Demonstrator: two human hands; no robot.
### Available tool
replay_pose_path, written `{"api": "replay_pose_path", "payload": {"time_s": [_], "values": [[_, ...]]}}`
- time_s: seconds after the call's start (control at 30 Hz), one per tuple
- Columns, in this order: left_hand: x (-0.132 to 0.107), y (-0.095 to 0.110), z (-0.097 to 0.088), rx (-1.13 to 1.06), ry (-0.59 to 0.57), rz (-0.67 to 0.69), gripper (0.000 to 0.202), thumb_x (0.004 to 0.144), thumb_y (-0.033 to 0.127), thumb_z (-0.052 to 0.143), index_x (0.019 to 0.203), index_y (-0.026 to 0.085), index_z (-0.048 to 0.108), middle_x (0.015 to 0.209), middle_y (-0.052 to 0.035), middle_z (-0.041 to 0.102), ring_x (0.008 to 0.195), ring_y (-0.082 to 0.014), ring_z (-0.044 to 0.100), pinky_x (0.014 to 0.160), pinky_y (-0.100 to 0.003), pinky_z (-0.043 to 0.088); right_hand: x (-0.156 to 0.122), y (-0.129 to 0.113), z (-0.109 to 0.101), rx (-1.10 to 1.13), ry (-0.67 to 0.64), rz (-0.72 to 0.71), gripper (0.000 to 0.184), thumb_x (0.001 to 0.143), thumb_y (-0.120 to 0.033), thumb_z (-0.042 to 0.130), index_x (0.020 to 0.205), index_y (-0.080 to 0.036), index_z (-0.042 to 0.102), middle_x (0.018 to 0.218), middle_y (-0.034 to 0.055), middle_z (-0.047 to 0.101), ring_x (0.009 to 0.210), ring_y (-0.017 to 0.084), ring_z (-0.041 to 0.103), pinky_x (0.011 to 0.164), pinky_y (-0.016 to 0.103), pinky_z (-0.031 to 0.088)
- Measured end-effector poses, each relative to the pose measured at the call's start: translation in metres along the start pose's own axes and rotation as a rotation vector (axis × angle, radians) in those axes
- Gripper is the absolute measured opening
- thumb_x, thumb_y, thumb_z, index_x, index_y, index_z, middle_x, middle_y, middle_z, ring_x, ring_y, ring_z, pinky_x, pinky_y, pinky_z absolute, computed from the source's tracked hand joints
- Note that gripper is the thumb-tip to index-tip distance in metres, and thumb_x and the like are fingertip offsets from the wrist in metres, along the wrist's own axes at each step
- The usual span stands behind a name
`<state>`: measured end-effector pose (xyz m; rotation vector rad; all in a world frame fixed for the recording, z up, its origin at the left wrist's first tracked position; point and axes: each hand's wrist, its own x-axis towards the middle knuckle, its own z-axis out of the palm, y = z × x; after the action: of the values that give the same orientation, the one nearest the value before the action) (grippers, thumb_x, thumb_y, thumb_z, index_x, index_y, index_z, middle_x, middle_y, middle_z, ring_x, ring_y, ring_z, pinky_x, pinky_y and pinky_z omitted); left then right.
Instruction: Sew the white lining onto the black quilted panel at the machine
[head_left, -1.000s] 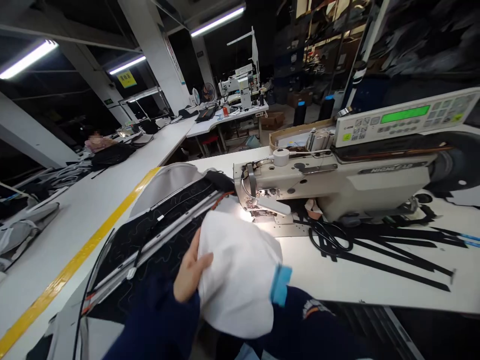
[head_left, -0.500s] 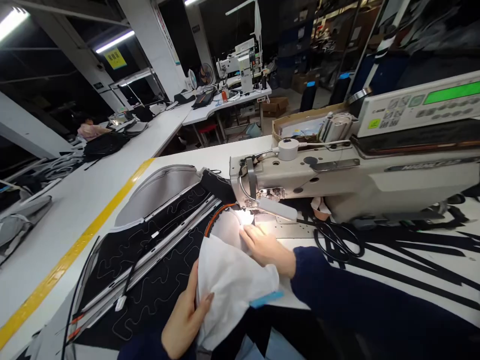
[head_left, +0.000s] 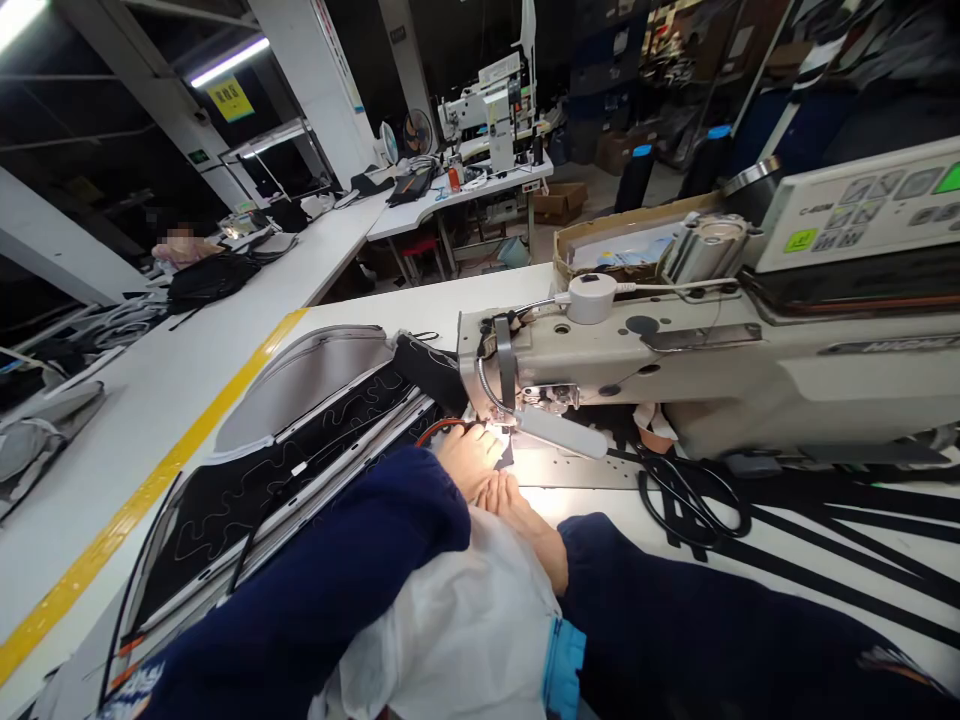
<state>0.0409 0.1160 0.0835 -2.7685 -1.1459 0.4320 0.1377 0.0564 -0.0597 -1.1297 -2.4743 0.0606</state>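
Observation:
My left hand (head_left: 471,461) is at the stitching area of the sewing machine (head_left: 491,365), its bent fingers gripping the white fabric (head_left: 469,620) close under the machine head. Just below it, my right hand (head_left: 525,520) has its fingers closed on the same fabric, almost touching the left. The fabric hangs toward me, with a blue strip (head_left: 564,665) along its lower right. An orange-edged curve (head_left: 439,428) of the piece shows left of the needle area. My left sleeve covers part of the black quilted panels (head_left: 277,480) joined to it. The needle tip is hidden.
A grey lamp (head_left: 562,430) juts out from the machine head. Coiled black cable (head_left: 694,500) and black straps (head_left: 847,575) lie at right. Behind the machine stands a cardboard box (head_left: 581,245). Yellow tape (head_left: 161,480) crosses the table at left. A person (head_left: 180,248) sits far off.
My left hand has moved from the fabric's lower left edge up to the needle area, its sleeve now crossing the panels. My right hand has shifted slightly downward. The white fabric has slid toward me.

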Motion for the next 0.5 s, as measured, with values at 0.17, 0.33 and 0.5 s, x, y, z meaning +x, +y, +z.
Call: {"api": "replay_pose_path", "payload": {"time_s": [0.17, 0.33, 0.5], "values": [[-0.007, -0.008, 0.018, -0.11, 0.082, -0.221, 0.02, 0.088, 0.021, 0.046, 0.092, 0.014, 0.064, 0.098, -0.0105, 0.063, 0.1, -0.0242, 0.055, 0.08, -0.034, 0.045, 0.003, -0.011, -0.023, -0.285, -0.042, -0.066, 0.039, 0.085, -0.001, 0.033, 0.118, 0.006, 0.053, 0.121, 0.0304, 0.056, 0.118, 0.04, 0.052, 0.104, 0.057, 0.038], [-0.001, -0.021, 0.029, -0.401, 0.212, -0.38, 0.029, 0.088, 0.015, 0.041, 0.092, 0.019, 0.069, 0.091, -0.0041, 0.067, 0.087, -0.0156, 0.06, 0.079, -0.026, 0.044, 0.005, -0.009, -0.056, -0.433, -0.058, -0.116, 0.031, 0.087, -0.015, 0.041, 0.113, -0.004, 0.054, 0.119, 0.0263, 0.056, 0.116, 0.04, 0.051, 0.096, 0.056, 0.042], [-0.011, -0.021, 0.028, -0.334, 0.274, -0.228, 0.034, 0.09, 0.018, 0.04, 0.11, 0.024, 0.067, 0.105, -0.0023, 0.063, 0.095, -0.0152, 0.055, 0.078, -0.025, 0.042, 0.006, -0.007, -0.062, -0.439, -0.131, -0.169, 0.029, 0.085, -0.018, 0.046, 0.106, -0.005, 0.06, 0.109, 0.0236, 0.062, 0.105, 0.037, 0.058, 0.092, 0.05, 0.046]]}}
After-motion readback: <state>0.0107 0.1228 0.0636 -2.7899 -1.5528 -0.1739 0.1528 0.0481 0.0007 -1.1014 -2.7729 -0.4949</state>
